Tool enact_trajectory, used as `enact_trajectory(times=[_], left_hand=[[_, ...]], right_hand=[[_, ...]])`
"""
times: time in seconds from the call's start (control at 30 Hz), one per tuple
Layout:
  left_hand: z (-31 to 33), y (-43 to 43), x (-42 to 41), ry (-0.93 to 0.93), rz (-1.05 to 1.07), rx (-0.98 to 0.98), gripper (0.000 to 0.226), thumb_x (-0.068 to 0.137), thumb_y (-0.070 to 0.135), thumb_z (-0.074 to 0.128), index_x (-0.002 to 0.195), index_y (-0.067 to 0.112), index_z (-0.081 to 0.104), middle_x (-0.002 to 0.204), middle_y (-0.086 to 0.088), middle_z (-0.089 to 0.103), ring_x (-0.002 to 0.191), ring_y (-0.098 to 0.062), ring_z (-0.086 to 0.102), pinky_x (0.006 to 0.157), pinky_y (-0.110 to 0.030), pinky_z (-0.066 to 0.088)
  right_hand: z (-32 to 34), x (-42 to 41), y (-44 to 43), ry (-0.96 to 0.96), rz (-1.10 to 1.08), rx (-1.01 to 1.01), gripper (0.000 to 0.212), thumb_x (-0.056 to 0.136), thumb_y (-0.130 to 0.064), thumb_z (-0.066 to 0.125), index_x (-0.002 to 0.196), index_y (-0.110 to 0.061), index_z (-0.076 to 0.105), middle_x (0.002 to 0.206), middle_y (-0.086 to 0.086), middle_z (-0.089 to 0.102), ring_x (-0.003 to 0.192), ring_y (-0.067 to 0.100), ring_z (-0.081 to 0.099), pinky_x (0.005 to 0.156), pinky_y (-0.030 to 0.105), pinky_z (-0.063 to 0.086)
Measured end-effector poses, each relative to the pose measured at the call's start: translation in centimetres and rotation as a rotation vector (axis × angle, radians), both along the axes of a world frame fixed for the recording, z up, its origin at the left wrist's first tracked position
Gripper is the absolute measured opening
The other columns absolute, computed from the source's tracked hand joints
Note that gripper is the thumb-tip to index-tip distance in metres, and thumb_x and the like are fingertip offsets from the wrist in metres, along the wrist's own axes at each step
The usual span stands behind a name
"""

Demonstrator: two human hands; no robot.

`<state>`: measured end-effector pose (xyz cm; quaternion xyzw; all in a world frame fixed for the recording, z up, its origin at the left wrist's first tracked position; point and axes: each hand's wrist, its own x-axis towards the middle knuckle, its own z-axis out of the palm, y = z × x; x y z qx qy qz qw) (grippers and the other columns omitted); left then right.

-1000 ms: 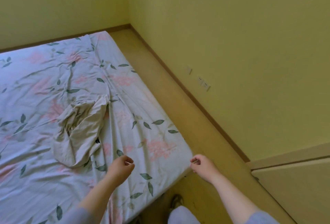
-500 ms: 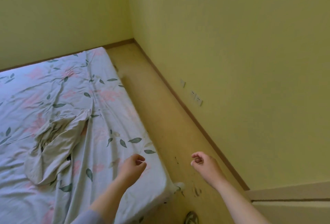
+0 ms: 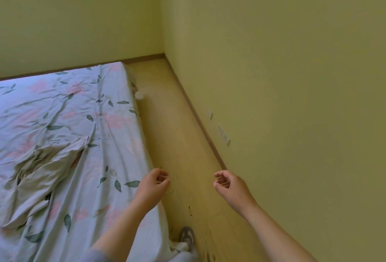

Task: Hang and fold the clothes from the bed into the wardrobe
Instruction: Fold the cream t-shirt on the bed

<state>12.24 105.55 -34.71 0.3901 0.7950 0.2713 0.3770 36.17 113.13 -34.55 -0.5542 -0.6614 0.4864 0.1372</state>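
Beige garment [image 3: 43, 174] lies crumpled on the bed [image 3: 144, 153], well to the left of our left fingers [image 3: 160, 175], spread over a sheet [image 3: 108, 178] printed with pink flowers and green leaves. A small dark tag shows at the garment's near edge.

Our left hand [image 3: 152, 186] hangs above the bed's right edge, its fingers loosely curled towards the thumb with nothing between them. It is apart from the garment, and we cannot tell whether it brushes the sheet. Our right hand [image 3: 229, 186] hovers level with it, apart to the right, over the wooden floor [image 3: 179, 136]. Its fingers [image 3: 220, 176] are loosely curled as well, and we see nothing held in them.

Beyond the right fingers, low on the yellow wall [image 3: 292, 73], sit a few white sockets [image 3: 223, 134] just above the brown skirting. Nearer to us than both sets of fingers, and between them, a grey shoe [image 3: 187, 237] stands on the floor beside the bed's corner. A grey sleeve [image 3: 94, 256] covers our left arm at the lower edge.
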Motion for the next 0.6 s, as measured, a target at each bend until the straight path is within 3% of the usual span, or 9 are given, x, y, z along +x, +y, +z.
enact_trajectory(times=[0.1,0.23,0.4,0.6], left_hand=[[-0.2,3.9,-0.6,-0.028,0.022,0.037,0.015,0.094,0.023,0.058,0.108,0.020,0.059,0.096,0.007,0.062,0.086,-0.004,0.059,0.060,-0.011,0.042],[0.4,9.4,-1.6,-0.064,0.039,0.066,0.014,0.095,0.024,0.059,0.108,0.022,0.058,0.098,0.007,0.061,0.088,-0.005,0.059,0.063,-0.011,0.044],[1.1,12.6,-3.6,-0.033,0.083,0.065,0.013,0.095,0.024,0.059,0.107,0.023,0.058,0.097,0.009,0.061,0.087,-0.003,0.059,0.062,-0.009,0.043],[1.1,18.6,-6.8,0.021,0.213,0.040,0.015,0.094,0.024,0.059,0.109,0.022,0.059,0.097,0.008,0.062,0.085,-0.003,0.059,0.060,-0.009,0.042]], right_hand=[[0.4,-0.9,3.8,-0.005,0.042,0.029,0.016,0.090,-0.023,0.064,0.099,-0.035,0.062,0.089,-0.010,0.065,0.079,0.001,0.061,0.068,0.012,0.048],[1.6,-2.7,10.3,-0.013,0.053,0.058,0.017,0.088,-0.015,0.065,0.099,-0.027,0.066,0.086,-0.007,0.066,0.073,0.002,0.058,0.066,0.011,0.047],[2.2,-5.1,15.5,0.013,0.079,0.056,0.016,0.089,-0.017,0.065,0.102,-0.027,0.064,0.090,-0.007,0.067,0.078,0.003,0.060,0.069,0.013,0.049],[1.3,-9.5,24.0,-0.013,0.264,0.011,0.015,0.091,-0.022,0.063,0.105,-0.028,0.063,0.093,-0.009,0.065,0.086,0.006,0.061,0.075,0.018,0.051]])
